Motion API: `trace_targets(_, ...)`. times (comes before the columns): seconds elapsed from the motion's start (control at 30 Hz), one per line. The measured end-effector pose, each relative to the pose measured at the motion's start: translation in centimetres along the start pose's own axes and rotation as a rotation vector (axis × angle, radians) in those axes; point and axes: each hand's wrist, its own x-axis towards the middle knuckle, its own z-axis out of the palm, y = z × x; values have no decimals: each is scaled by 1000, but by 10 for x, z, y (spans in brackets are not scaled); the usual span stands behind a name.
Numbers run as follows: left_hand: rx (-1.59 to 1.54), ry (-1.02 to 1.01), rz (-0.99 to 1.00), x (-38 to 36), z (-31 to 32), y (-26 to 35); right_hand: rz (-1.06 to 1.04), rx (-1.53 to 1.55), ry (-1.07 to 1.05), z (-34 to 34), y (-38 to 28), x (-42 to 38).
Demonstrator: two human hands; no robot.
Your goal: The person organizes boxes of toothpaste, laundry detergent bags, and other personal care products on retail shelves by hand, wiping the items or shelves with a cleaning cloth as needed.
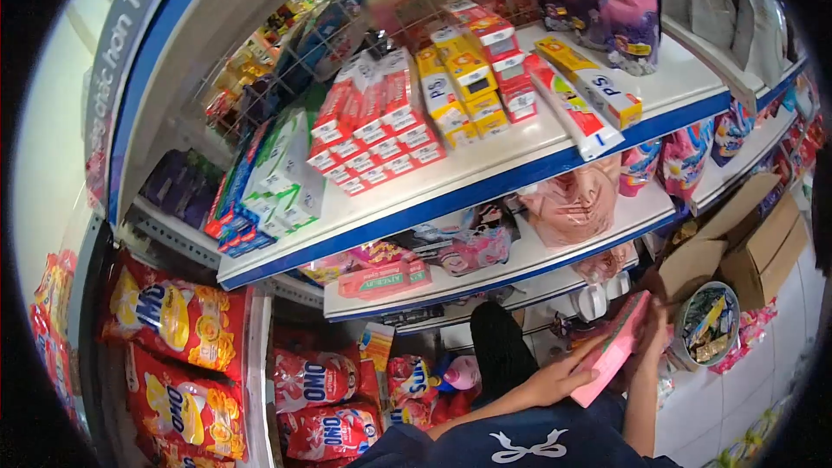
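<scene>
A long pink box (614,354) with a green strip along its edge is held in front of my body, tilted. My left hand (572,374) is closed on its lower left side, fingers lying across the pink face. Against the opposite side rests my right hand (652,338), gripping near the upper end, its fingers partly hidden by the box. A similar pink box (385,279) lies on the second shelf.
The upper shelf (364,204) carries rows of red toothpaste boxes (377,126), yellow ones (459,82) and green-white ones (282,182). Red detergent bags (178,316) fill the lower left. An open cardboard box (767,247) and a bucket of small packets (709,325) stand right.
</scene>
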Motion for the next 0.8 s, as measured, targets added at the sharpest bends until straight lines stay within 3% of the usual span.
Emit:
trace_targets(0.07,-115,62,17,0,0,-5,134,-21,21,24,0,-20)
trace_targets(0.13,97,239,31,-1,-2,-7,64,-81,-40,34,18,-29)
trace_targets(0.2,-33,322,-117,0,-6,-18,211,-44,-198,30,30,-35)
trace_targets(0.23,0,348,-332,1,-11,-3,279,-130,-243,46,21,-48)
trace_targets(0.33,153,431,-254,-1,-29,-12,285,-141,-273,19,73,-49)
trace_targets(0.37,60,398,-411,-3,-35,-3,323,-201,-301,15,80,-49)
trace_targets(0.47,241,532,-193,-5,-42,-30,528,-487,-408,12,75,-60)
trace_targets(0.5,187,540,-224,-4,-47,-31,528,-495,-458,16,77,-65)
trace_targets(0.6,298,508,-281,-8,-46,-23,571,-249,-449,0,102,-77)
trace_targets(0.63,434,449,-512,-8,-39,-23,656,51,-413,30,70,-87)
trace_targets(0.67,519,405,-414,-14,-32,-31,736,347,-373,47,53,-91)
trace_targets(0.73,558,433,-142,-22,-15,-31,642,331,-377,31,63,-76)
trace_targets(0.8,435,105,-485,-21,-18,-6,523,268,-338,19,66,-63)
